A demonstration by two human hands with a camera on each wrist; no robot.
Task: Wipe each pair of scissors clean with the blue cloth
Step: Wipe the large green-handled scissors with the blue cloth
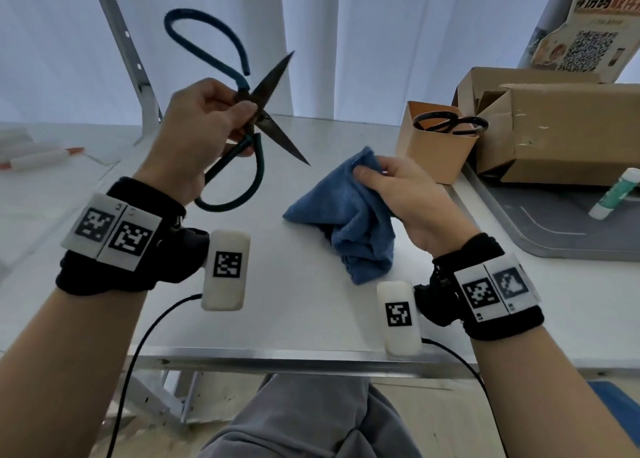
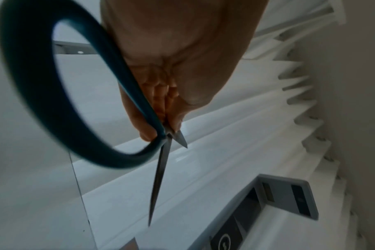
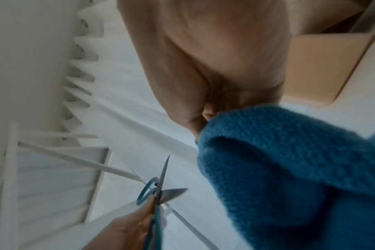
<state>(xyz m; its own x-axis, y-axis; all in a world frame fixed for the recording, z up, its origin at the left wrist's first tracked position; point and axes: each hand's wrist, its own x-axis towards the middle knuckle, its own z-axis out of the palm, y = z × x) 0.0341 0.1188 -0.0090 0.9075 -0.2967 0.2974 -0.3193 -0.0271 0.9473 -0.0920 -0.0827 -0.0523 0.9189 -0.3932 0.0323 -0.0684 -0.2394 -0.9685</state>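
Only the head view shows black scissors (image 1: 450, 124) in a tan holder (image 1: 434, 152) beside cardboard boxes (image 1: 561, 128). The left hand (image 1: 197, 135) grips the teal scissors (image 1: 242, 111), blades spread; the right hand (image 1: 408, 198) pinches the blue cloth (image 1: 346, 222) above the desk (image 1: 294, 319).

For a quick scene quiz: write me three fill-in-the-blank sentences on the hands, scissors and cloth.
1. The left hand holds the teal-handled scissors with their blades ____.
2. The right hand pinches the ____ cloth.
3. The black-handled scissors stand in a tan ____.

Missing words: open; blue; box
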